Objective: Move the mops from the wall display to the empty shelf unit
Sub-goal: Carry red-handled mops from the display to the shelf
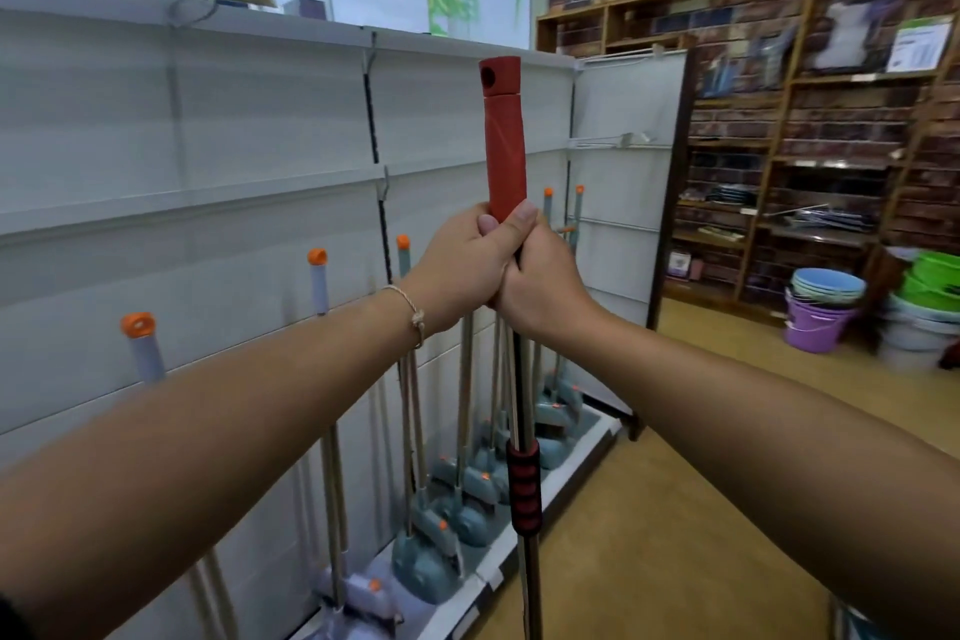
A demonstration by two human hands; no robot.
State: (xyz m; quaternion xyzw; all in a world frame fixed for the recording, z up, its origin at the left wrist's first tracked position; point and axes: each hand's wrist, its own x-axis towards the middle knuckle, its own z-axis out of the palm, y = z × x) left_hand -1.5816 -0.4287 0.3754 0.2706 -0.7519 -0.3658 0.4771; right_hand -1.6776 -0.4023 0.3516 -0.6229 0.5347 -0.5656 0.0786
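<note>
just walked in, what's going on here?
A person holds a red mop upright, with the left hand and right hand both gripping the pole just below its red grip. It is in front of the white shelf unit, where several orange-capped mops already stand on the base. The red mop's lower end is out of view.

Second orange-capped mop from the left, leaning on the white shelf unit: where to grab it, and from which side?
Take the pale sleeve just under the orange cap, coming from the aisle side. It stands near upright against the back panel, so only its front is open. The left hand and right hand both hold the red-handled mop; free one first.
</note>
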